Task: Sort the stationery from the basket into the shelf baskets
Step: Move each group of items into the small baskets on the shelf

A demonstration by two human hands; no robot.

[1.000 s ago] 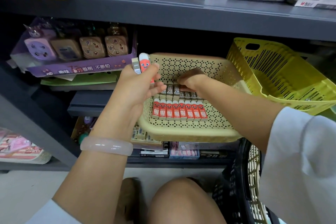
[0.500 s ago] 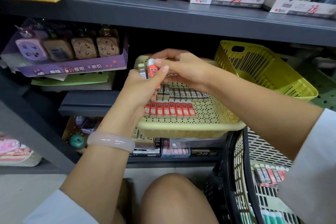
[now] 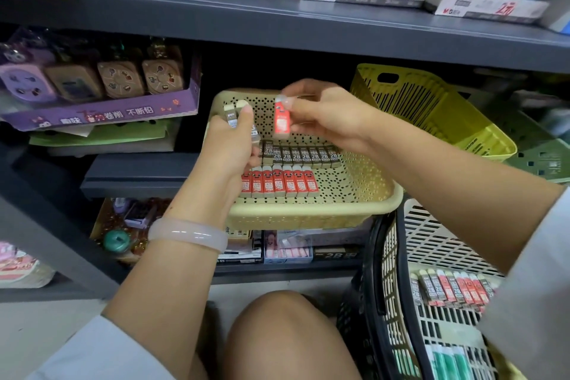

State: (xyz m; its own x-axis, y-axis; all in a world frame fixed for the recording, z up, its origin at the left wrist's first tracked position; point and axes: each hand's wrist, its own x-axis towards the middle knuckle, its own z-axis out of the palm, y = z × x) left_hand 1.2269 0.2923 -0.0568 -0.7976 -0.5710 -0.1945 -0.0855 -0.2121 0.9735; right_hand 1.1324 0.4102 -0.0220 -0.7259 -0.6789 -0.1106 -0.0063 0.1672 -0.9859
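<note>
A beige perforated shelf basket (image 3: 314, 213) holds a row of dark 2B erasers (image 3: 297, 156) and, in front of it, a row of red erasers (image 3: 279, 183). My right hand (image 3: 327, 114) pinches one red eraser (image 3: 282, 120) upright above the basket's back half. My left hand (image 3: 229, 142), with a pale bangle on its wrist, grips a few grey-sleeved erasers (image 3: 233, 114) just left of it. At the lower right a white-and-black basket (image 3: 431, 241) carries more mixed red and dark erasers (image 3: 453, 287) and green items.
A tilted yellow basket (image 3: 431, 105) stands right of the beige one, with a green basket (image 3: 539, 154) beyond it. A purple display box of sharpeners (image 3: 101, 114) sits on the left. The grey shelf board (image 3: 308, 28) runs overhead. My knee (image 3: 287, 333) is below.
My right hand rose from the eraser rows to my left hand, took the red eraser from its bundle, and now holds it apart to the right. The view shifted left and down.
</note>
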